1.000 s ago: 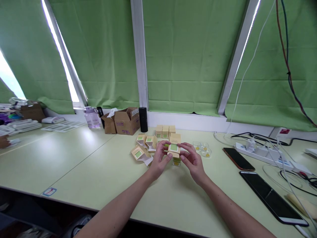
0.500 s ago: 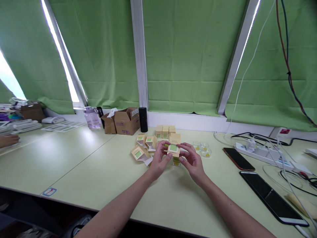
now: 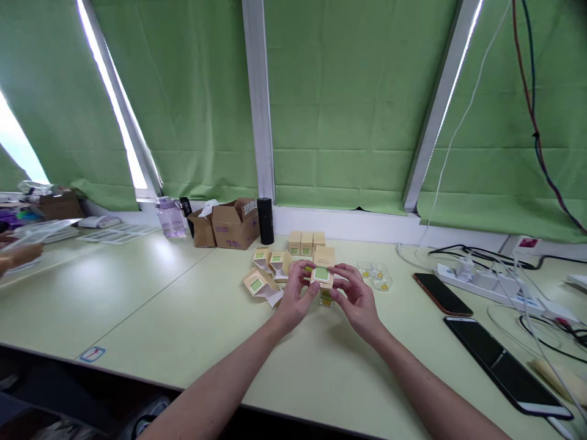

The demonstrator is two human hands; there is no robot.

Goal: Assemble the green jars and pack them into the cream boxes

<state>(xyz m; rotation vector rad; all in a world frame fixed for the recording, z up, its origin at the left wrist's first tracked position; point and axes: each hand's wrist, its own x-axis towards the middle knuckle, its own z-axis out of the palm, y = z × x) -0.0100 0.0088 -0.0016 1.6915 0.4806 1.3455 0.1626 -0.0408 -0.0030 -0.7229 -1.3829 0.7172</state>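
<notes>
Both my hands hold one small tan carton with a green square label just above the pale green table. My left hand pinches its left side, fingers curled. My right hand grips its right side. A small yellow-green jar shows directly beneath the carton, between my hands. Several more tan cartons, some lying open, sit left of my left hand. A row of closed cartons stands behind.
Clear plastic trays with yellow contents lie right of my hands. Two phones, a power strip and cables fill the right. Brown boxes, a black cylinder and a purple bottle stand at the back. Another person's hand is far left.
My hands and the carton have stayed almost in place, with small finger shifts. The other person's hand at the far left has come further into view holding a clear tray.
</notes>
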